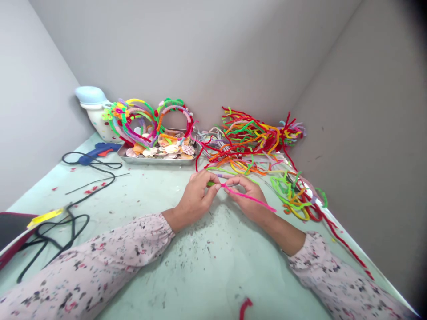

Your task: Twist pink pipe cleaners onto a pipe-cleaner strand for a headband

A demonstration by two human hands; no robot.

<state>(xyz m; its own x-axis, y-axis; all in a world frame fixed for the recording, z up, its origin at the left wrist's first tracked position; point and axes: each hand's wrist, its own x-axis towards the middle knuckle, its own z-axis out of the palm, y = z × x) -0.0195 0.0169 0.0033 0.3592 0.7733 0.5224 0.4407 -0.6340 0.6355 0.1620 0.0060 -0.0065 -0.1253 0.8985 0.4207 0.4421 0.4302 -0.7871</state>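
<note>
Below the shell tray (156, 161) at eleven o'clock, the left hand (196, 199) pinches a green pipe cleaner (210, 183) and the right hand (247, 196) a pink pipe cleaner (256, 202), fingertips pressed close, apparently steadying their join.

Left hand (196, 198) covers most of a small green fuzzy pipe-cleaner piece (210, 183); its shape and far end are hidden. Right hand (245, 209) fingers hide part of the bright pink fuzzy pipe cleaner (263, 205). How the two pieces join: too small to tell. Looped multicoloured pipe-cleaner headbands (147, 120) block part of a white container with pale blue top (93, 106), plus shells in the steel tray (156, 160). Dark flat red-edged object (13, 231) cut off at left edge. Red fuzzy scrap (245, 309) cut off at near edge. Flat yellow strip (45, 218): can't identify.
</note>
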